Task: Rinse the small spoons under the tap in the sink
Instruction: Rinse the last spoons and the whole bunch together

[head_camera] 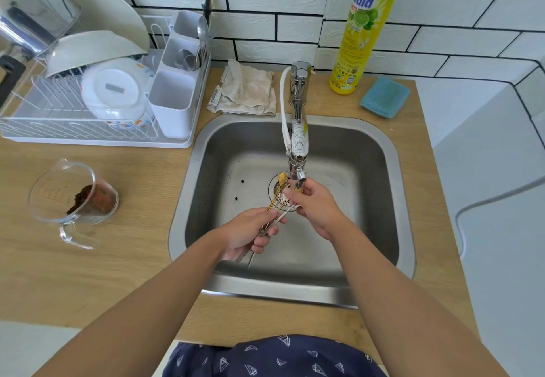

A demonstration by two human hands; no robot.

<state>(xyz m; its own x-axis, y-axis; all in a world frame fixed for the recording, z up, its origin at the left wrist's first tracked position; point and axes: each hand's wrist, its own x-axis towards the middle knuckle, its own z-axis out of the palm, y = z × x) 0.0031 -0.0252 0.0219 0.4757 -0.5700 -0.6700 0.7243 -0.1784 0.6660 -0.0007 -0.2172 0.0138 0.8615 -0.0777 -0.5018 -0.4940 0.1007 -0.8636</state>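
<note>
Head view shows the left hand [247, 233] holding the small spoons [275, 204] tight by their handles while the right hand [314, 204] pinches their bowls under the tap [298, 141], so rub each bowl over the sink [368, 152].

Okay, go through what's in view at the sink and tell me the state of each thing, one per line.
small spoons: bunched, bowls under the spout
left hand: grips the spoon handles
right hand: fingers curled at the spoon bowls
tap: flow not discernible
sink: dark specks on its floor
measuring jug: tilted, brown residue inside
detergent bottle: upright
</note>
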